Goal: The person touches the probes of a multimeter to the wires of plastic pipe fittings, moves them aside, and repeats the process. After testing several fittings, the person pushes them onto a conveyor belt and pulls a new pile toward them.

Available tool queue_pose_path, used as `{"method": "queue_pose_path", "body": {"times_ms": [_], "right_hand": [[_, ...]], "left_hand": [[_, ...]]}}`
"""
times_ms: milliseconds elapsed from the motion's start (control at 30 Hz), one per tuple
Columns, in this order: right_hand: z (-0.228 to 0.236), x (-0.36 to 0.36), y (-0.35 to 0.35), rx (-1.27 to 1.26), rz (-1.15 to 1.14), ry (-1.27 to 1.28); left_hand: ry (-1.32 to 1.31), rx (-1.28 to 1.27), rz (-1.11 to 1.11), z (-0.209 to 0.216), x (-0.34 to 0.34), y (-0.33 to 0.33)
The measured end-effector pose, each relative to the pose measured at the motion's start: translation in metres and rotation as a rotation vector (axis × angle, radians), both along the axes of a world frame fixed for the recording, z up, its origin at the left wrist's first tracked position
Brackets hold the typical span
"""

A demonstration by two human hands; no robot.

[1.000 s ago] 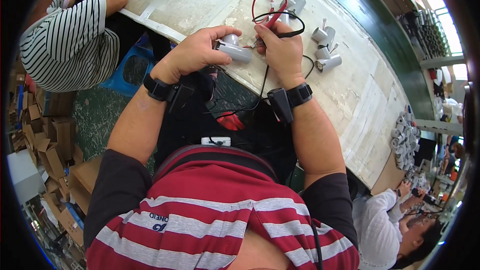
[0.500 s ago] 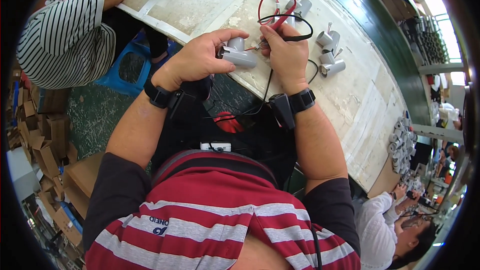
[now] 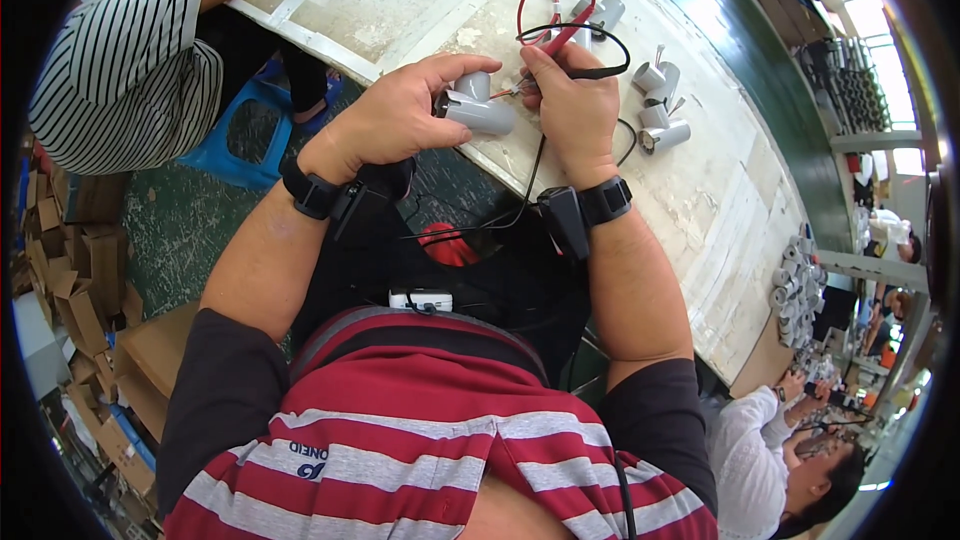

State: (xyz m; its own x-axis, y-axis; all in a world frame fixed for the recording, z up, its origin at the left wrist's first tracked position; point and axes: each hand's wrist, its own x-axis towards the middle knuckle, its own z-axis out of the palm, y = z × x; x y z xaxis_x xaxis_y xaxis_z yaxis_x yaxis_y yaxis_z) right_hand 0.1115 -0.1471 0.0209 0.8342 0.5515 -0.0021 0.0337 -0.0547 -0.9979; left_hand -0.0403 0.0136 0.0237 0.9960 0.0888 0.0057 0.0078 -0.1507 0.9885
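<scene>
In my left hand (image 3: 388,116) is a grey T-shaped housing (image 3: 484,117) made of short cylinders, gripped between thumb and fingers at the table's near edge. Thin wires (image 3: 508,92) run from the housing toward my right fingertips. My right hand (image 3: 578,112) is closed around a red test probe (image 3: 571,32) and a black test probe (image 3: 601,72), whose leads loop above the knuckles. The probe tips and wire ends are partly hidden by the fingers, so I cannot tell whether they touch.
Several similar grey housings (image 3: 664,135) lie right of my right hand on the worn white table (image 3: 700,230). More are piled at the table's far right (image 3: 797,285). A person in a striped shirt (image 3: 125,70) sits at left near a blue stool (image 3: 240,135); cardboard boxes (image 3: 150,360) stand lower left.
Both hands keep nearly the same hold and place. The view has shifted slightly; the housing and the probes show hardly any movement.
</scene>
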Motion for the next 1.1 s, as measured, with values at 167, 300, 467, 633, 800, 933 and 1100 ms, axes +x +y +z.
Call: {"method": "queue_pose_path", "body": {"times_ms": [167,300,467,633,800,933,1100], "right_hand": [[0.0,-0.001,0.002,0.01,0.003,-0.009],[-0.001,-0.001,0.003,0.032,0.016,0.001],[-0.004,-0.001,-0.007,0.188,-0.014,0.017],[0.008,0.015,-0.015,0.455,-0.197,-0.065],[0.018,0.048,-0.03,0.536,-0.353,-0.032],[0.017,0.059,-0.036,0.611,-0.409,0.075],[0.014,0.063,-0.039,0.633,-0.386,0.092]], "left_hand": [[-0.008,0.126,0.05,0.002,-0.001,-0.002],[-0.042,0.095,0.216,-0.015,0.0,-0.009],[0.075,0.035,0.211,-0.003,0.0,-0.007],[0.009,0.642,0.59,0.0,0.018,0.069],[-0.204,1.313,0.632,-0.004,0.039,0.131],[-0.392,1.158,0.504,-0.009,0.075,0.043],[-0.178,0.863,0.528,-0.015,0.133,-0.073]]}}
